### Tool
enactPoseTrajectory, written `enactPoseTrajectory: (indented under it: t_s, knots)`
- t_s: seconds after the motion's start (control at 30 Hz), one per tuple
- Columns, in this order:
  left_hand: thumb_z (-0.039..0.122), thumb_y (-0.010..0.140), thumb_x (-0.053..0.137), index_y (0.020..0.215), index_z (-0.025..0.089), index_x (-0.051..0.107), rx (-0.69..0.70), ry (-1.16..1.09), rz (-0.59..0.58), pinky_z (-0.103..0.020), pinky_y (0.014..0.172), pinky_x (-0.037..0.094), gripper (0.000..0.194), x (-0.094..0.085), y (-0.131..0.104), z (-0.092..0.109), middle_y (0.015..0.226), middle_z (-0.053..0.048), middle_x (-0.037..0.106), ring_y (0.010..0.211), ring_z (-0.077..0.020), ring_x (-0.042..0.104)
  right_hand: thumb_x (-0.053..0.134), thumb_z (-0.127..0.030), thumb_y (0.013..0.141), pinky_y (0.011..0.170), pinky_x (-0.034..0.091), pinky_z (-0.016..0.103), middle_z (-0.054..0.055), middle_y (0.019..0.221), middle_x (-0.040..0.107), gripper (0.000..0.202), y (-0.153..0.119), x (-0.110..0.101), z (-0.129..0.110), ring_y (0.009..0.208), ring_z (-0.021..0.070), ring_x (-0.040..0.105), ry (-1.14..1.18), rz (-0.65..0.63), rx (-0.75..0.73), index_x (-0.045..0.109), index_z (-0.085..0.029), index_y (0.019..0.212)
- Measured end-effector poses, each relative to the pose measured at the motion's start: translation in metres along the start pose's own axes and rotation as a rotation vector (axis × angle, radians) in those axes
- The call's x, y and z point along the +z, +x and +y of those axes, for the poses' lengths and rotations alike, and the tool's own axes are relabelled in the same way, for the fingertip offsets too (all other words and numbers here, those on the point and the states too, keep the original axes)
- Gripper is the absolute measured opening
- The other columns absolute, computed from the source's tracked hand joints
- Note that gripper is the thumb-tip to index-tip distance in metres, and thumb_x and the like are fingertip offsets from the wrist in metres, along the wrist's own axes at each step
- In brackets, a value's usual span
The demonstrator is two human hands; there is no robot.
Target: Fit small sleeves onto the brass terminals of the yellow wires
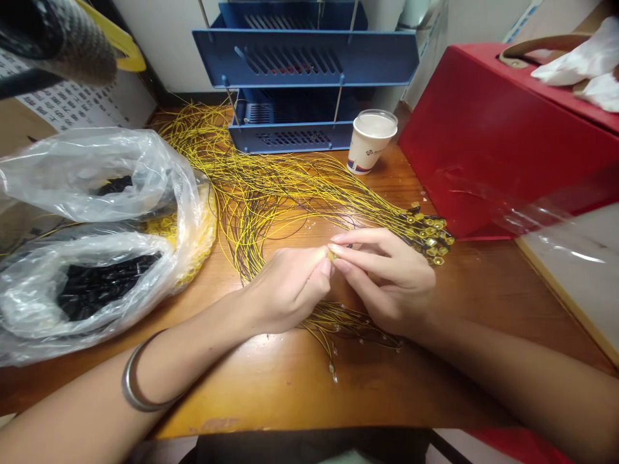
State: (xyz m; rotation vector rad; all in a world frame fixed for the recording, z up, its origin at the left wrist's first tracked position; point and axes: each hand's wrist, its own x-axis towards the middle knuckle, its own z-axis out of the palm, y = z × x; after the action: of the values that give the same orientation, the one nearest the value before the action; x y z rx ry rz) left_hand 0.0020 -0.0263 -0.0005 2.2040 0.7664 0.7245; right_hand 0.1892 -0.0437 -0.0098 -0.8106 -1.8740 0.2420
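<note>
Over the middle of the table my hands meet fingertip to fingertip. My left hand [293, 283] is closed, its thumb and bent forefinger pressed on a small yellow piece [331, 255]. From the other side my right hand [389, 274] pinches the same piece, which the fingers mostly hide. Beneath the hands lie yellow and black wires [345, 319] with small clear tips. Behind them spreads a large bundle of similar wires [285, 183]. That bundle ends at the right in a cluster of yellow hexagonal fittings [428, 238].
Clear plastic bags [186, 193] at the left hold black pieces [106, 283] and yellow fittings [206, 219]. At the back are a blue tray rack [309, 61] and a paper cup [370, 145]. A red box [512, 135] stands at the right on the wooden table [271, 393].
</note>
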Motion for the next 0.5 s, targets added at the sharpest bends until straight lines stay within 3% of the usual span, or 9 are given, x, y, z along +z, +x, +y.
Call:
enactPoseTrajectory:
  t_s: [0.5]
  knots:
    - [0.028,0.101,0.029,0.075,0.018,0.041,0.0,0.055,0.035,-0.027,0.059,0.03,0.029,0.0004,-0.0007,-0.0009,0.066,0.003,0.044,0.059,-0.011,0.038,0.068,-0.008,0.085,0.077,0.061,0.027,0.009,0.105,0.075,0.021,-0.0016,0.0012,0.0008,0.09,0.0158,0.071,-0.034,0.016,-0.002,0.077,-0.018,0.102]
